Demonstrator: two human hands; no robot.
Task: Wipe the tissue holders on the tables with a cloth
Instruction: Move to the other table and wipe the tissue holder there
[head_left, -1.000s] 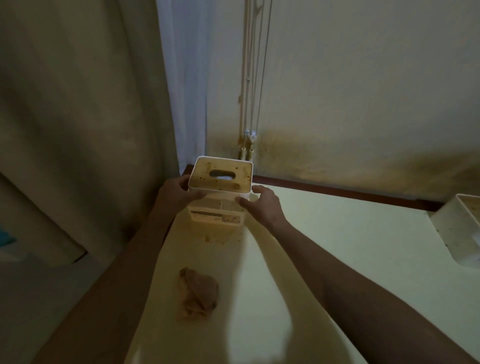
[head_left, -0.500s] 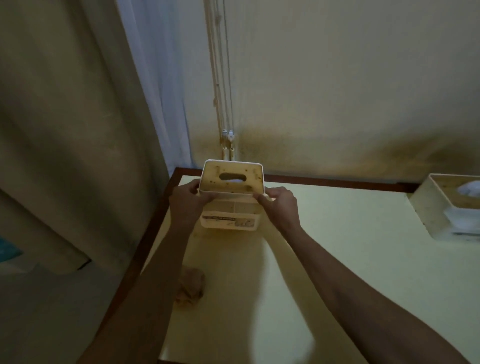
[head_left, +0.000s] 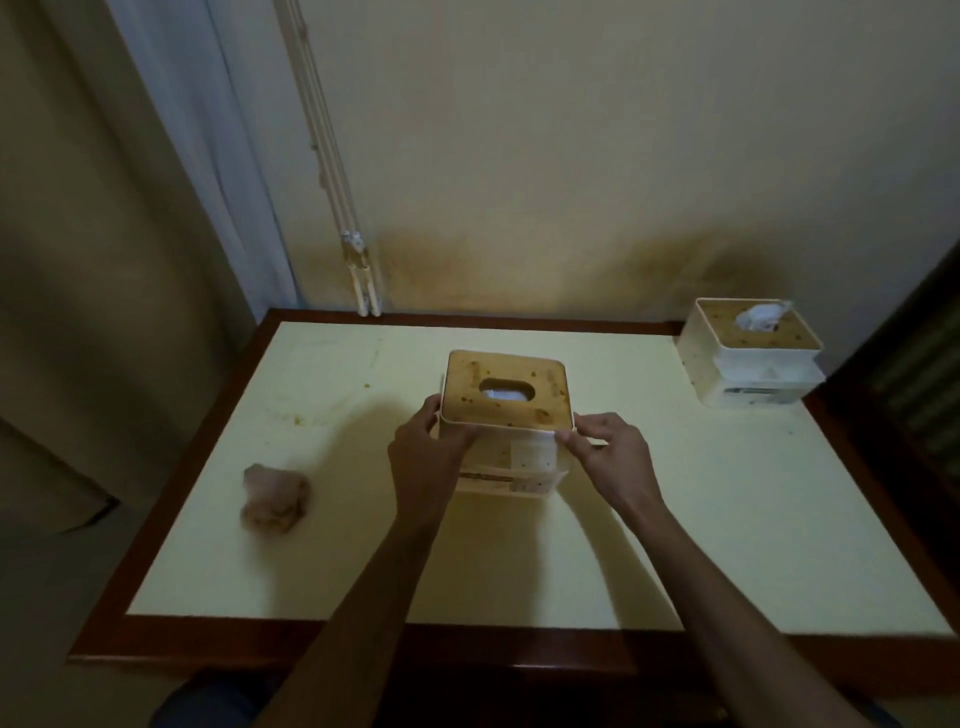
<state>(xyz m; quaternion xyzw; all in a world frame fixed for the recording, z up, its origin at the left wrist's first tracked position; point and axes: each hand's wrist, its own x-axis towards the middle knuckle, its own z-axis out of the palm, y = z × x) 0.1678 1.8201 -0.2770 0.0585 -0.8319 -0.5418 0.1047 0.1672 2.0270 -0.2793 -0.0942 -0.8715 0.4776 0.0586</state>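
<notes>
Tissue holder (head_left: 506, 400) near the middle of the pale yellow surface (head_left: 363, 545), white-walled with a stained brown lid and an oval slot showing tissue inside

Left hand (head_left: 423, 452) clasped on the holder's near-left corner, fingers curled around the lid's edge

Right hand (head_left: 605, 449) at the near-right corner, fingertips (head_left: 569, 436) pinching the lid's rim, thumb below on the wall

Whether resting on the surface or lifted slightly off it, cannot tell

Crumpled brownish cloth (head_left: 274, 499) lying on the surface well to the left of the holder, untouched by either hand

Second tissue holder (head_left: 750, 353) at the far right corner of the surface, same white body and spotted brown lid, with a tissue sticking up from the slot

Dark wooden border (head_left: 363, 642) framing the surface on all visible sides

Stained wall (head_left: 571, 156) behind, with pale blind cords (head_left: 332, 156) hanging down to the far edge and a curtain (head_left: 197, 130) to the left
</notes>
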